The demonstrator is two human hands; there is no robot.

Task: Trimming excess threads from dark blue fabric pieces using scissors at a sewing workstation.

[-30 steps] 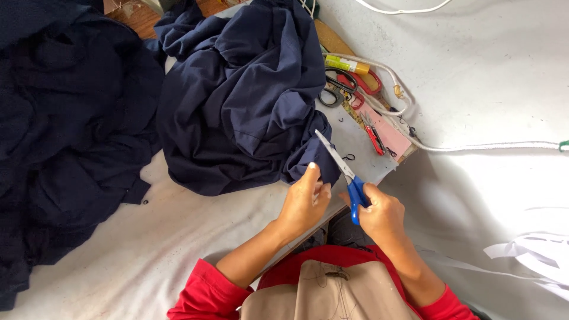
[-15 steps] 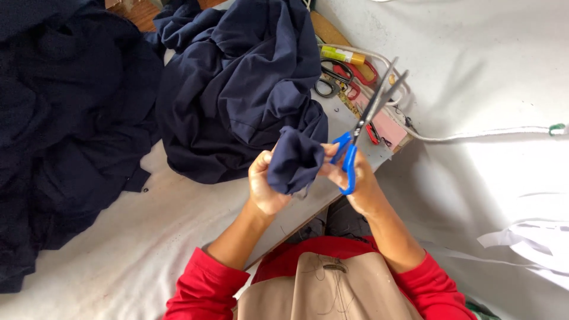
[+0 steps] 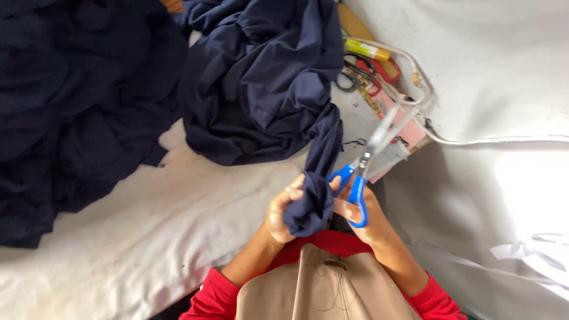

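- Cloth (image 3: 308, 204), navy, bunched end pulled down from the larger heap; sits between both hands, just above the person's chest.
- Left hand (image 3: 283, 214) closed around the bunched end, fingers (image 3: 294, 192) wrapped over the fold, thumb side hidden behind fabric.
- Right hand (image 3: 363, 216) closed on the scissors (image 3: 364, 166); fingers through the blue loops, blades pointing up and away to the right, slightly parted. Blades clear of the cloth, just beside it.
- Strip of the same cloth runs up from the hands to the navy heap (image 3: 261, 83) lying on the white table cover (image 3: 148, 237).
- Second, darker pile of fabric (image 3: 71, 106) at far left, apart from the heap.
- Beyond the scissor tips: pink box (image 3: 403, 127), a black-handled pair of scissors (image 3: 351, 74), a yellow tube (image 3: 367, 50), a white cord (image 3: 492, 141) trailing right.
- Red sleeves (image 3: 213, 296) and a tan apron (image 3: 326, 290) at bottom edge.
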